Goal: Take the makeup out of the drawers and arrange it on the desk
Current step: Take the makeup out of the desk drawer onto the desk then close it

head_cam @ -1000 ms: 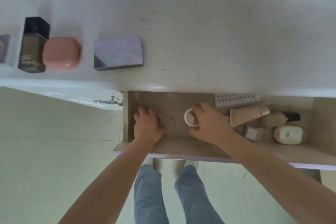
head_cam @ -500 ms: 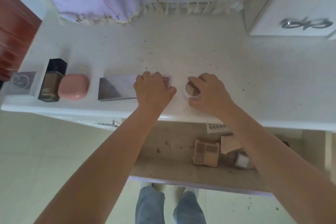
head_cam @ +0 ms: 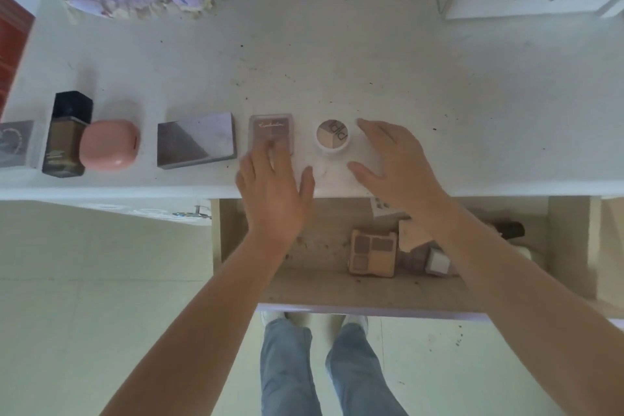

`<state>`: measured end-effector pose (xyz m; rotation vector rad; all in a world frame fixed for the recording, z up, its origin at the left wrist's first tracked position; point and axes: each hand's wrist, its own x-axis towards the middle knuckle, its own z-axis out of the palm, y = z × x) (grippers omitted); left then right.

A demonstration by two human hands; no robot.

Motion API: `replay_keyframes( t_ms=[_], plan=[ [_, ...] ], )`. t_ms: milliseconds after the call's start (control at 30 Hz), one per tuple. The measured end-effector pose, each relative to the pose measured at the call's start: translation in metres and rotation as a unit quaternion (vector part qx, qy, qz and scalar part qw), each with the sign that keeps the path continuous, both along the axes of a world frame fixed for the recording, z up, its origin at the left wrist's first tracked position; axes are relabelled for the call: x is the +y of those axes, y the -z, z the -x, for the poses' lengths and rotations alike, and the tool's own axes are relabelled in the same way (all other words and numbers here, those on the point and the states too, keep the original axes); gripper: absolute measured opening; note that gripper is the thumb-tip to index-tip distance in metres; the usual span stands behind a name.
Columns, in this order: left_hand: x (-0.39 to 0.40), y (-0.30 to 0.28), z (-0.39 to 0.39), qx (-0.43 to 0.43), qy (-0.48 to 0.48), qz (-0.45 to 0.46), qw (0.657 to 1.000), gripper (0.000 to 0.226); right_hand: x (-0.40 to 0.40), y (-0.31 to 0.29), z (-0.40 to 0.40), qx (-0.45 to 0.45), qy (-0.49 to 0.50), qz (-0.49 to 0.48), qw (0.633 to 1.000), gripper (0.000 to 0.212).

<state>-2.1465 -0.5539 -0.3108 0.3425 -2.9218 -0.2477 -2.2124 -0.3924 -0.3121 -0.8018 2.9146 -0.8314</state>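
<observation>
Head view: a small square palette (head_cam: 271, 132) and a round pot (head_cam: 332, 136) lie side by side on the counter (head_cam: 439, 105). Left hand (head_cam: 275, 192) fingers, straight, touch the palette; right hand (head_cam: 398, 165) hovers spread beside the pot, above the drawer (head_cam: 317, 287).

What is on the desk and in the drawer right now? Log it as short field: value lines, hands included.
desk row, left to right: clear box; brown bottle; pink case; lilac palette; small square palette; round white compact
left hand: open, fingertips over the small square palette's near edge
right hand: open, just right of the round white compact, not gripping it
drawer: open
in drawer: tan palette; a few small items partly hidden by the right arm
</observation>
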Motion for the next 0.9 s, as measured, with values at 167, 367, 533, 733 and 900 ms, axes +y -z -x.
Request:
replay_keyframes(
  t_ms=[167, 367, 533, 733, 900],
  plan=[
    [0.050, 0.044, -0.057, -0.196, 0.217, -0.071, 0.954, 0.034, 0.071, 0.018, -0.067, 0.016, 0.027, 0.029, 0.999, 0.026],
    [0.089, 0.092, -0.037, -0.393, 0.190, -0.061, 0.898, 0.060, 0.120, 0.085, -0.075, -0.085, -0.002, -0.255, 0.963, 0.048],
    [0.089, 0.099, -0.026, -0.390, 0.183, -0.053, 0.901, 0.045, 0.111, 0.096, -0.058, -0.091, -0.011, -0.352, 0.931, 0.069],
    [0.074, 0.090, -0.032, -0.346, 0.218, -0.070, 0.910, 0.030, 0.097, 0.085, -0.051, -0.146, -0.057, -0.413, 0.897, 0.049],
    [0.059, 0.058, -0.036, -0.349, 0.215, -0.186, 0.893, 0.031, 0.104, 0.066, -0.057, -0.023, -0.063, -0.314, 0.947, 0.044]
  ],
)
